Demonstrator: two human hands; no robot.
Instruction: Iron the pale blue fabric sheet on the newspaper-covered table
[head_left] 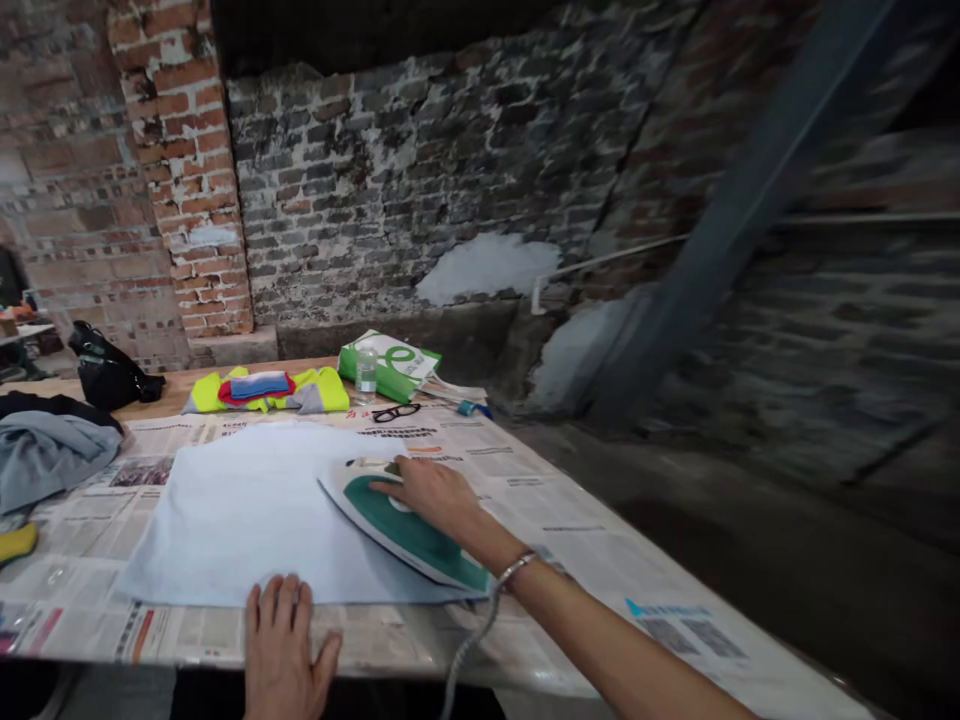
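A white cloth (232,510) lies spread flat on the newspaper-covered table (585,560). My right hand (439,495) is closed around the handle of a green and white clothes iron (405,525), whose soleplate rests on the right part of the cloth with its tip pointing to the upper left. Its grey cord (472,640) hangs down past my wrist, over the near edge. My left hand (285,640) lies flat at the cloth's near edge, fingertips on the fabric, fingers stretched out and holding nothing.
Behind the cloth are a folded yellow hi-vis garment (322,388), a clear bottle (366,372), a green and white bag (397,365) and glasses (396,412). To the left lie grey clothing (52,455), a black bag (109,370) and a yellow object (16,543). The table's right edge drops off.
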